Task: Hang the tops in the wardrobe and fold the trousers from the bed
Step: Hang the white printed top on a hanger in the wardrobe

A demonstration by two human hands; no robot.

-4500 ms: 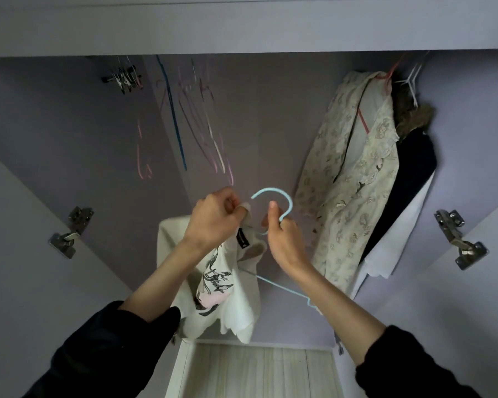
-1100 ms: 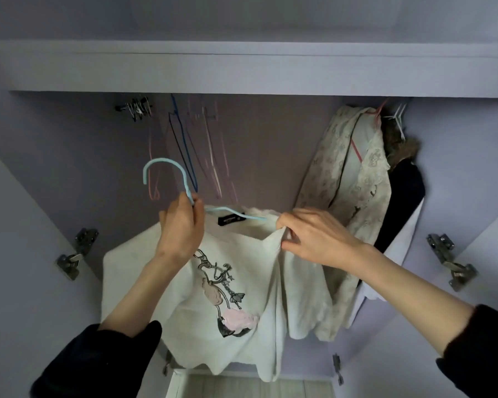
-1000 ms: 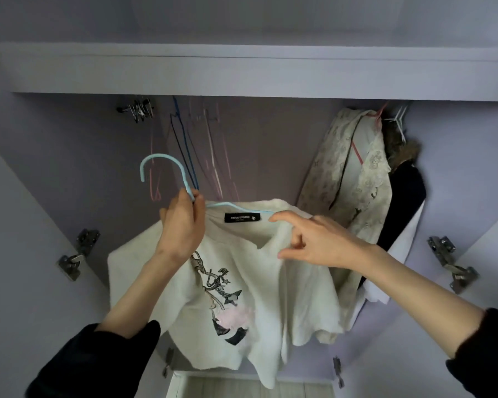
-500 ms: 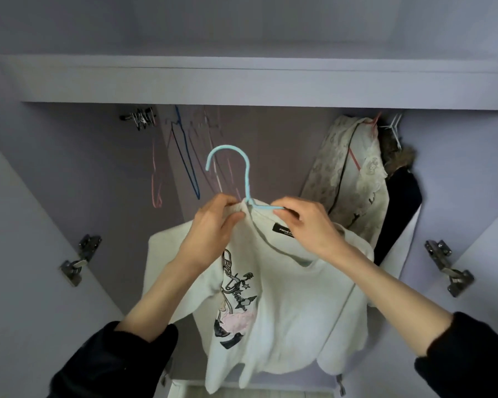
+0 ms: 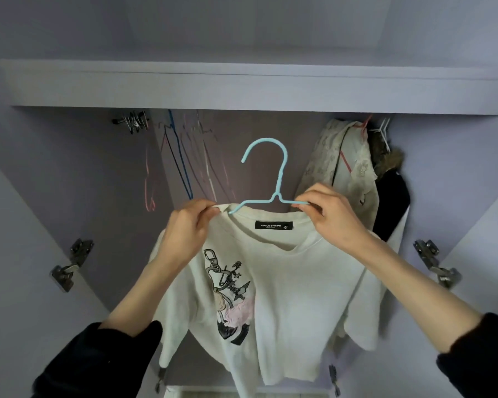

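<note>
Mid-frame, both hands pinch the white tee (image 5: 270, 282) at its shoulders: left hand (image 5: 184, 234) on the collar edge, right hand (image 5: 332, 216) w/ fingers on the blue hanger (image 5: 273, 179) arm. Hook points up, rail prob. above, hidden.

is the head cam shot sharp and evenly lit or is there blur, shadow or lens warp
Head view: the white t-shirt and blue hanger are sharp, its label readable; the empty hangers look faint and smeared; the wardrobe interior is dim; wide-angle warp splays the doors outward.
</note>
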